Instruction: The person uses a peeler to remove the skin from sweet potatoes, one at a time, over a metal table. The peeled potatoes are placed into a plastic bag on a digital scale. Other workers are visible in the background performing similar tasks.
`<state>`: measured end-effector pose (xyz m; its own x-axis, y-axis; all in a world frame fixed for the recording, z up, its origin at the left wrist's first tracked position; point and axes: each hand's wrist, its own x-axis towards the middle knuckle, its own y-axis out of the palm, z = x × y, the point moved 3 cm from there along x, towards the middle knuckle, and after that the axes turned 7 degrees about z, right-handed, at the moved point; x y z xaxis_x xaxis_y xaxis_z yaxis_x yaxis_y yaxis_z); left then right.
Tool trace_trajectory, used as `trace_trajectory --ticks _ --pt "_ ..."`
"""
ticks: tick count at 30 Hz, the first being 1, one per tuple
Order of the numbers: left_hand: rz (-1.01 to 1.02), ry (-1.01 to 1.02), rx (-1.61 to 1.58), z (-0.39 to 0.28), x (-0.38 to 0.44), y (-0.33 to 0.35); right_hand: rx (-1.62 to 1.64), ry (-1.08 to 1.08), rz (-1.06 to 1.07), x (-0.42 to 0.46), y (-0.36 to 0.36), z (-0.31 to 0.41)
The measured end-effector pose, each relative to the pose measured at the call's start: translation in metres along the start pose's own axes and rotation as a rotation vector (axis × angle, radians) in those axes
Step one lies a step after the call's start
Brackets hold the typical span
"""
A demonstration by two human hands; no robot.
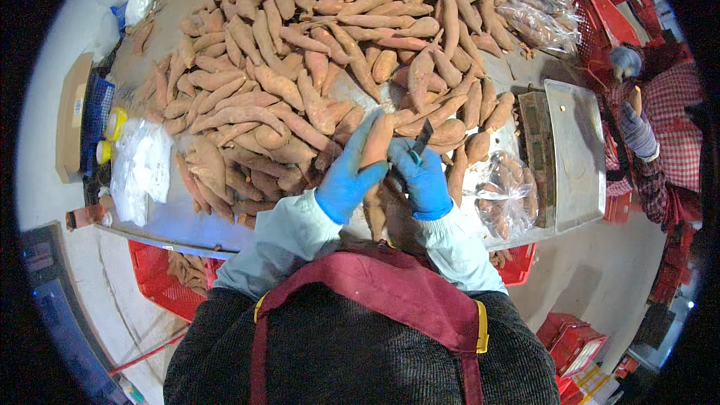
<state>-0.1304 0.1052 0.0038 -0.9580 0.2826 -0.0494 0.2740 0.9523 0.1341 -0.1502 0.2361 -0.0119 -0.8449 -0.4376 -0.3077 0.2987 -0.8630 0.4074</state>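
Observation:
My left hand (351, 174), in a blue glove, is closed around a sweet potato (378, 140) that points up and away from me. Beside it on the right, my gloved right hand (421, 177) grips a knife (423, 138) whose dark blade points upward. The knife's handle is mostly hidden in my fingers. Both hands are over the near part of a metal table, where a large heap of sweet potatoes (242, 118) spreads to the left and far side. More sweet potatoes lie just beyond my hands and below them.
A knotted clear bag of sweet potatoes (507, 194) and a metal tray-like platform (576, 154) are on the right. Filled bags (537, 8) lie at the far right, clear plastic bags (142, 171) at left. A co-worker's gloved hands (637, 129) are beyond the right edge. Red crates (163, 287) stand below.

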Motion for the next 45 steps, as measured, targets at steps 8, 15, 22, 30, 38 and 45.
trace_trajectory --ticks 8,15,22,30,38,45 --pt "0.018 -0.162 -0.531 0.028 -0.032 -0.002 -1.105 -0.545 0.026 -0.013 -0.008 0.028" --pt "0.043 -0.130 -0.108 0.003 -0.045 -0.001 -1.441 -0.356 0.037 -0.018 0.008 0.023" --pt "0.174 0.342 0.072 -0.034 -0.046 0.004 -0.141 0.149 0.276 -0.024 -0.011 -0.009" --pt "0.217 0.154 -0.111 -0.021 -0.055 -0.008 0.465 0.033 0.264 -0.025 0.010 -0.013" --pt "0.097 -0.080 -0.270 0.018 -0.055 0.014 -0.062 -0.263 0.216 -0.042 0.022 0.013" --pt "0.065 -0.109 -0.139 0.021 -0.053 0.012 -0.838 -0.616 0.172 -0.042 0.012 0.018"
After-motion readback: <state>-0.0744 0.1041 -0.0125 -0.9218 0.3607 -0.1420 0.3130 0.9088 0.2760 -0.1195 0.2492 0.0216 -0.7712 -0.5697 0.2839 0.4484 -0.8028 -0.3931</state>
